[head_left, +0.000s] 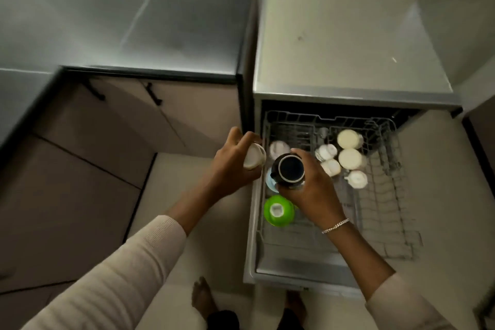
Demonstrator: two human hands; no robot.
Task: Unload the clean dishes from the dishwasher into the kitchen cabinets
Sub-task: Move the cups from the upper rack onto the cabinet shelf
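Note:
The dishwasher stands open with its wire rack (380, 222) pulled out over the lowered door. My left hand (233, 166) holds a small white cup (255, 160) just left of the rack's edge. My right hand (310, 187) grips a dark mug (290, 169) with a pale rim, held above the rack's left side. Under it a light blue dish (270, 181) peeks out. A green bowl (278, 210) lies upside down in the rack. Several white cups (351, 159) sit upside down at the rack's back right, and one more white cup (278, 148) at the back left.
A grey countertop (128, 27) runs along the left, with beige lower cabinet doors and black handles (154, 94) beneath it. The dishwasher's top (345, 40) is a flat pale surface. My bare feet (203, 297) stand on the pale floor in front of the door.

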